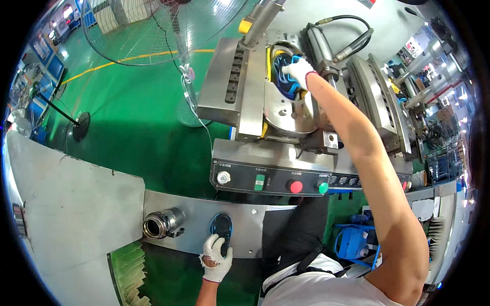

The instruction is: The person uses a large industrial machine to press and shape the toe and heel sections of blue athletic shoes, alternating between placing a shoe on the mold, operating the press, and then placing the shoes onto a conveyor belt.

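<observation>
On the metal shelf lies a black shoe sole (221, 225) with a blue rim. My left hand (216, 259), in a white glove torn near the thumb, grips its near end between thumb and fingers. Further up, my right arm reaches into a steel machine (250, 104). There a blue-and-black shoe (286, 76) sits in a rounded recess, toe and heel partly hidden. My gloved right hand (299, 72) is closed on its upper edge; the fingertips are partly out of sight.
A steel flask (163, 223) lies on its side, left of the sole. The control panel (270, 177) with red and green buttons fronts the machine. A fan (176, 46) stands at the upper left. Blue crates (354, 242) are by my right side; a pale table (71, 199) is at left.
</observation>
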`<act>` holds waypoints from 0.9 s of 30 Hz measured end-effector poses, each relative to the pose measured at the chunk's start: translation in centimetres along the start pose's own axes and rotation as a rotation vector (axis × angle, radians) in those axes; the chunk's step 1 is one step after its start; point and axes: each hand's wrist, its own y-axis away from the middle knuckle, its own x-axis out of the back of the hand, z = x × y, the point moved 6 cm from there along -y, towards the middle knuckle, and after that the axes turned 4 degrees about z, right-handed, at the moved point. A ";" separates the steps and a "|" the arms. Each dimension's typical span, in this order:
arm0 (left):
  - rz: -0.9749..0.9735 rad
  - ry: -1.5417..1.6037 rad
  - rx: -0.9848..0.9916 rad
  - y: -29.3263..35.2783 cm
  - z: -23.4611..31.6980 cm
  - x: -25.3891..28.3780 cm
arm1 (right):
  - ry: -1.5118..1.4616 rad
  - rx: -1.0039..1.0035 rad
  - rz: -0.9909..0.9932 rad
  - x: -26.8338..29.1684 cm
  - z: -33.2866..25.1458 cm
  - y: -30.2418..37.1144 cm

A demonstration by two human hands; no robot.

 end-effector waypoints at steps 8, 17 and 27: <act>-0.044 0.046 0.002 0.0 0.2 -0.8 | 0.502 0.139 0.125 -0.3 1.0 -2.4; 0.067 0.032 0.116 -0.3 1.9 -1.0 | 0.198 0.535 0.108 2.7 -4.8 13.2; -0.086 -0.104 -0.010 0.2 4.7 -1.4 | 0.248 0.817 0.135 9.5 12.3 36.5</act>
